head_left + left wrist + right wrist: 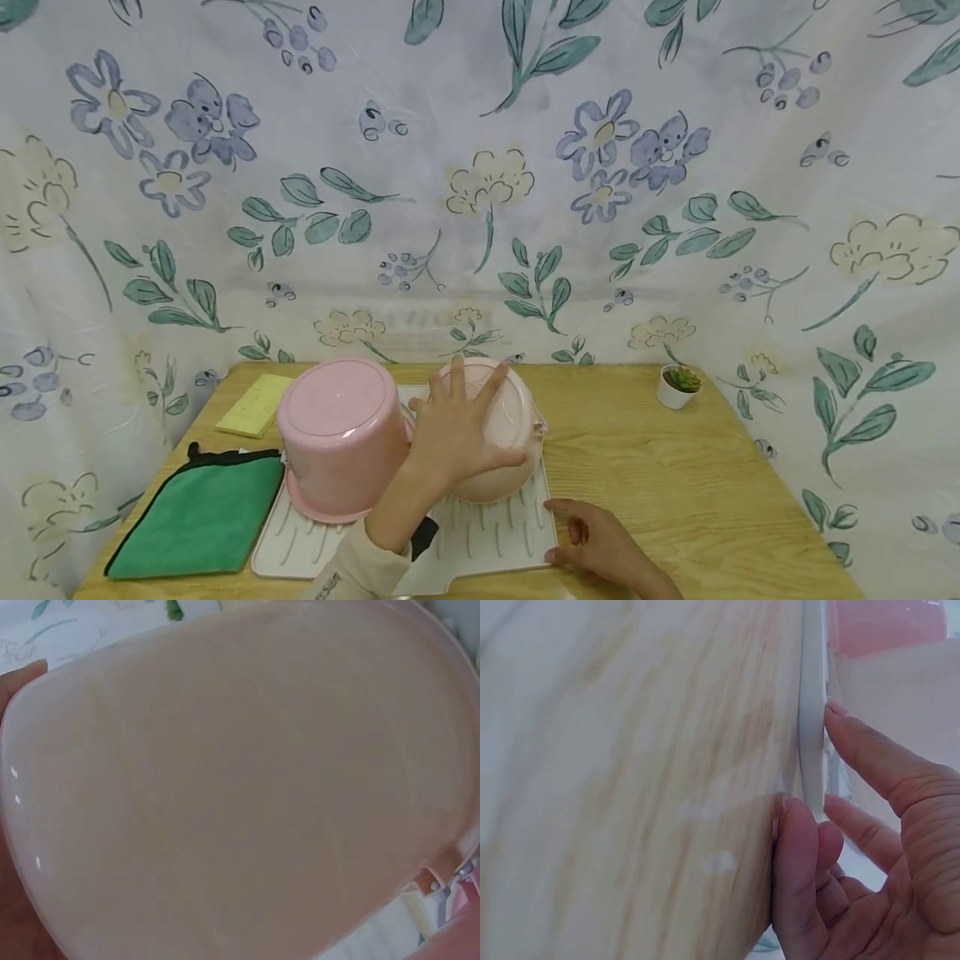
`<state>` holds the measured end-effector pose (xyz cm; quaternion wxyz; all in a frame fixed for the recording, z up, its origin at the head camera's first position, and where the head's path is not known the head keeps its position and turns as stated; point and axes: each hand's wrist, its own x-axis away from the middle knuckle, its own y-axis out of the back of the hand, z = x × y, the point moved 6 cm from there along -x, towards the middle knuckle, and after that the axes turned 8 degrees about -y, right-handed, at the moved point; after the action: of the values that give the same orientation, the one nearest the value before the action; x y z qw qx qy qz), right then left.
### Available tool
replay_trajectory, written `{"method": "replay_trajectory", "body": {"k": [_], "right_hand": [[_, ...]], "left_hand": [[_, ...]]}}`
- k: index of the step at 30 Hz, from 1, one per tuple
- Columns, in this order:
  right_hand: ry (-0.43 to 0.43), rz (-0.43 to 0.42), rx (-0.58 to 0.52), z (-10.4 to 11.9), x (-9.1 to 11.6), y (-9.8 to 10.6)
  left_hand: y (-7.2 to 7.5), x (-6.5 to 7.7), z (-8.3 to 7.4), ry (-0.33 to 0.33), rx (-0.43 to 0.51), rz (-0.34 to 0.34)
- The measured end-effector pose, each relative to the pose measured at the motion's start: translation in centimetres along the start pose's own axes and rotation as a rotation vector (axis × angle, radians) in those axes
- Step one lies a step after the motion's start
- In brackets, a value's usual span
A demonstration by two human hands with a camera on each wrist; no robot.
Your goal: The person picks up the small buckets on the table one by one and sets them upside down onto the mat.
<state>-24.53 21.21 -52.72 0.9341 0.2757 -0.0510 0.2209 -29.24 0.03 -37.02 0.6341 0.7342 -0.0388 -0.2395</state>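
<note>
A pale beige-pink bucket (513,417) stands upside down on a white ridged drying mat (517,533). My left hand (453,433) lies over its upturned base with the fingers spread wide. In the left wrist view the side of this bucket (240,780) fills most of the picture, and most of the hand is hidden. My right hand (600,542) touches the mat's right edge with the index finger and thumb. Up close in the right wrist view, the other fingers (799,862) are bent beside the table surface (645,795).
Left of the beige bucket, a larger pink bucket (341,433) also stands upside down on the mat. A green black-edged cloth (198,517) and a yellow sponge cloth (257,406) lie at the left. A small potted succulent (678,386) stands at the back right.
</note>
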Motion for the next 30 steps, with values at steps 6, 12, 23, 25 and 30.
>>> {"method": "replay_trajectory", "body": {"k": [6, 12, 23, 25, 30], "right_hand": [[-0.010, 0.011, -0.035, 0.1, 0.1, 0.0], [-0.021, 0.008, -0.031, -0.1, 0.1, 0.0], [-0.008, -0.003, -0.028, -0.1, 0.3, 0.1], [-0.007, -0.004, -0.028, -0.1, 0.2, 0.2], [-0.004, -0.001, -0.056, 0.2, 0.2, 0.1]], "left_hand": [[-0.8, -1.1, 0.4, -0.006, 0.003, 0.046], [-1.6, -2.3, 0.7, 0.001, 0.044, 0.092], [-3.1, -4.7, 0.6, 0.011, 0.046, 0.198], [-3.2, -5.1, 0.6, 0.012, 0.035, 0.216], [-3.6, -5.7, 0.8, 0.023, 0.032, 0.269]]}}
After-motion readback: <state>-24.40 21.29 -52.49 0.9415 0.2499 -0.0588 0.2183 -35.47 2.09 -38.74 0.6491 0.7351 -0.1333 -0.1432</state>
